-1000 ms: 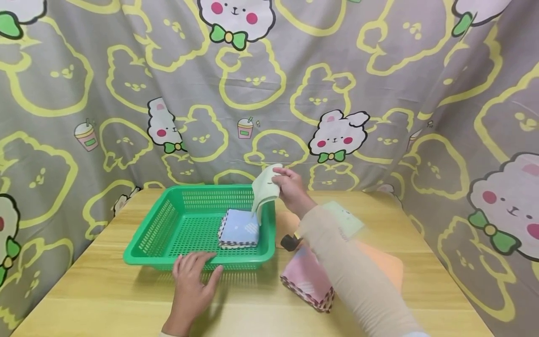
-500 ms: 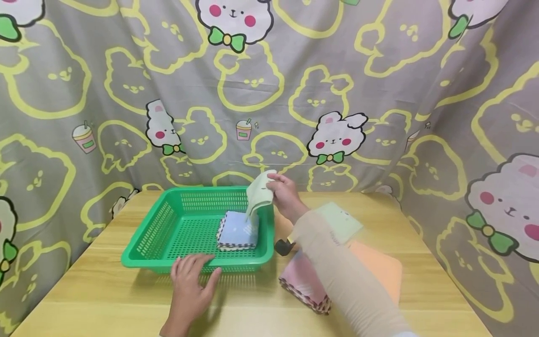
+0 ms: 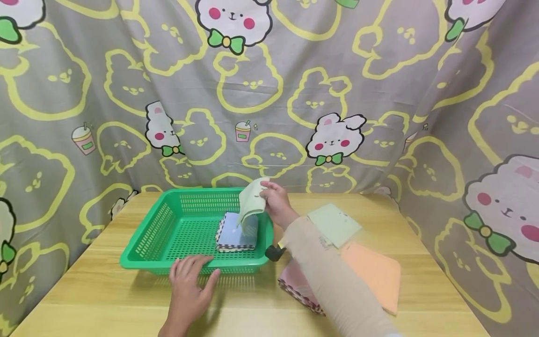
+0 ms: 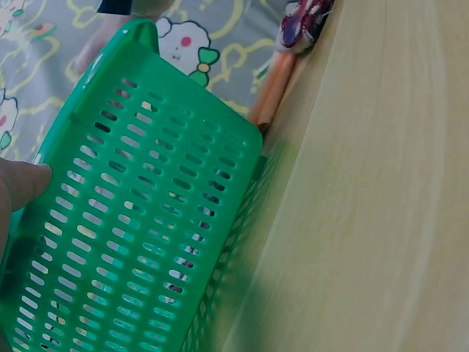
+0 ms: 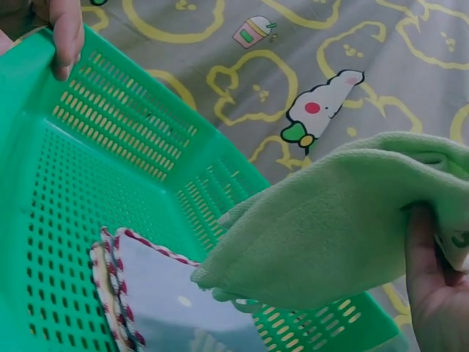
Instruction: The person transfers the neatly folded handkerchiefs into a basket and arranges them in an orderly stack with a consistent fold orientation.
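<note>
On the left of the wood-grained bench stood a green plastic basket, a shallow rectangular tub with flaring walls, rows of narrow slots in its sides and a fine lattice for a floor. At its near rim lay the left hand; that grip was loose, its fingers draped over the edge and the thumb spread away from them. Inside, toward the right wall, sat a pale blue folded cloth, square and layered, with a dark-and-light checked border along its edges. Just above it hung a pale green cloth, folded into a few soft layers with a fuzzy, towel-like nap, its lower corner pointing down toward the blue one; whether the two touched could not be told. On its right side the right hand held it up, the grip pinching the fabric between thumb and fingers. Below that wrist showed a small black object with a yellow edge. Farther right, a pink folded cloth, also with checked edges, lay partly hidden under a smooth beige sleeve. Beyond the sleeve a second green cloth lay flat with a small printed face, and nearer, just beside it, an orange cloth lay as a plain, matte folded rectangle with rounded corners.
</note>
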A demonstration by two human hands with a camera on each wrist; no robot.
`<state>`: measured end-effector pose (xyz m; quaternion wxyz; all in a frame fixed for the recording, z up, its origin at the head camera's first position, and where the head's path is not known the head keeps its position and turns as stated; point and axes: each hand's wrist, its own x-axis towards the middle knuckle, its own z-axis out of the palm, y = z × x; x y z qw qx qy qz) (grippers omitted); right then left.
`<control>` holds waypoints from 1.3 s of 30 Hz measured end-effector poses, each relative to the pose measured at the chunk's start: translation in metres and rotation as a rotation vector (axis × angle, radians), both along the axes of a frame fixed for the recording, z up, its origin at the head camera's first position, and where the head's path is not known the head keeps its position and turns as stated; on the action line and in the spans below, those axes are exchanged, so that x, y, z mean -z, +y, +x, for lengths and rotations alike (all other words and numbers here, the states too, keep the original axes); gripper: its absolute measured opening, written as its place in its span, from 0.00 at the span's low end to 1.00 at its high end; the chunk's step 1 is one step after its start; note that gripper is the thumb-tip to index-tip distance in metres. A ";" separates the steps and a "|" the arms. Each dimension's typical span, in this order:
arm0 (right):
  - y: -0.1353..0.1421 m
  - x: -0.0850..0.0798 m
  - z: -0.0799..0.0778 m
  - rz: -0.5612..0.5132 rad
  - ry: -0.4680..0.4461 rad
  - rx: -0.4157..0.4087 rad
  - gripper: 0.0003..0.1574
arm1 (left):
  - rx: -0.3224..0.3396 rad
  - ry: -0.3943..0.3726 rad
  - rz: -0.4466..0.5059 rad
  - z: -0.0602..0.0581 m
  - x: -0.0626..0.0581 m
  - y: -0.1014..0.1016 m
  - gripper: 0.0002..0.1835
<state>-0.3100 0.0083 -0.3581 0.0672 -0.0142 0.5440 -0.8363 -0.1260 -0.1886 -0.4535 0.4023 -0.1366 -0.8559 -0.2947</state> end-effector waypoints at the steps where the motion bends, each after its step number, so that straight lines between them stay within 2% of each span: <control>1: -0.001 0.002 0.000 -0.002 -0.005 -0.001 0.27 | 0.001 0.004 -0.001 0.000 0.000 0.000 0.17; 7: -0.007 0.009 0.000 -0.007 -0.015 -0.007 0.28 | 0.007 0.018 -0.004 -0.002 0.000 0.000 0.18; 16: -0.020 0.010 0.006 -0.033 -0.040 -0.010 0.29 | -0.001 0.001 -0.001 -0.001 0.000 0.000 0.18; 25: -0.029 0.010 0.009 -0.176 -0.068 -0.083 0.34 | 0.004 0.007 -0.004 -0.002 0.000 0.001 0.17; 33: -0.042 0.007 0.012 -0.217 -0.091 -0.120 0.36 | 0.006 0.009 -0.003 -0.003 0.000 0.002 0.17; 39: -0.048 0.011 0.016 -0.189 -0.111 -0.153 0.36 | 0.004 0.005 0.000 -0.002 0.001 0.001 0.17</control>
